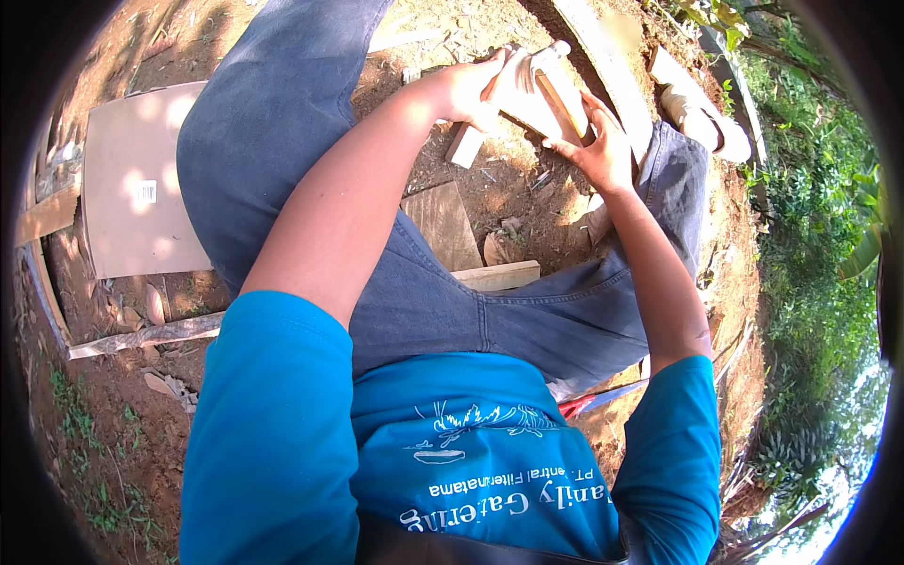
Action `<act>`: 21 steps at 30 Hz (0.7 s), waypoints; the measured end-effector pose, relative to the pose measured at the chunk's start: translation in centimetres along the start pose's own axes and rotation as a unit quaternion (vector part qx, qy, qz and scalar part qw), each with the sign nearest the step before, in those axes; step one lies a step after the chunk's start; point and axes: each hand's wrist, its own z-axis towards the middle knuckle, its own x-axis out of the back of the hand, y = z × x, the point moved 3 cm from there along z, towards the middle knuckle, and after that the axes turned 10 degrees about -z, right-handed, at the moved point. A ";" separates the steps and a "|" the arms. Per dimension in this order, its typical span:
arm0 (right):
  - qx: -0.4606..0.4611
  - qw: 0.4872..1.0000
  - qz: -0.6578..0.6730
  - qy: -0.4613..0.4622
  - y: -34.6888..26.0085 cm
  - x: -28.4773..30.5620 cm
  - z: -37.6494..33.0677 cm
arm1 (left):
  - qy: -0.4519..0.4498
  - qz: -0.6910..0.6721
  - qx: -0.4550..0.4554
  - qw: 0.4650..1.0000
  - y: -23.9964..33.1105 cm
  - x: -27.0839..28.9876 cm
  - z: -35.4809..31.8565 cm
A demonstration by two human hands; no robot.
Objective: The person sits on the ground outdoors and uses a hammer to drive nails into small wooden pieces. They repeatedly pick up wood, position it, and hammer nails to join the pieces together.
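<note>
My left hand is closed at the left side of a pale wooden piece between my legs. A hammer head with a curved claw lies against the wood's far side, close to my left fingers. Its handle cannot be clearly made out. On the other side, my right hand holds the wood's right edge, with the thumb near me and the fingers on the far side. A small wooden block lies just below my left hand.
A flat tan board with a white label lies left of my leg. Another board and a wooden strip lie between my legs. A long plank runs past the right hand. Green plants grow at right.
</note>
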 end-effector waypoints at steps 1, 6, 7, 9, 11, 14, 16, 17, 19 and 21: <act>0.008 1.000 0.000 0.002 -0.1 -0.1 0.1 | -0.002 -0.016 0.010 1.000 -0.1 0.1 0.0; 0.041 0.998 0.003 0.052 0.1 1.1 -0.4 | 0.009 -0.020 0.005 1.000 0.7 0.2 -0.4; 0.026 0.998 0.017 0.061 0.1 1.4 -0.9 | 0.022 -0.007 0.000 1.000 0.8 0.1 -0.6; -0.010 0.996 0.041 0.082 -0.1 2.4 -1.9 | 0.072 0.041 0.036 0.996 2.1 0.4 -0.9; -0.114 0.984 0.104 0.091 -2.1 3.9 -3.3 | 0.130 0.094 0.074 0.984 4.0 0.7 -1.7; -0.203 0.923 0.312 0.095 -2.5 5.2 -6.4 | 0.166 -0.064 -0.129 0.976 6.9 -1.6 -2.5; -0.240 0.883 0.389 0.102 -4.1 7.2 -8.4 | 0.076 0.130 -0.057 0.987 9.2 -4.1 -3.0; -0.254 0.877 0.391 0.112 -3.6 7.1 -9.4 | 0.025 0.107 0.088 0.990 10.2 -6.1 -4.1; -0.267 0.867 0.401 0.126 -3.2 7.1 -10.6 | -0.153 0.193 0.086 0.965 8.3 -9.8 -4.2; -0.279 0.847 0.428 0.149 -2.7 6.9 -11.5 | -0.162 0.194 0.093 0.963 6.9 -12.2 -5.0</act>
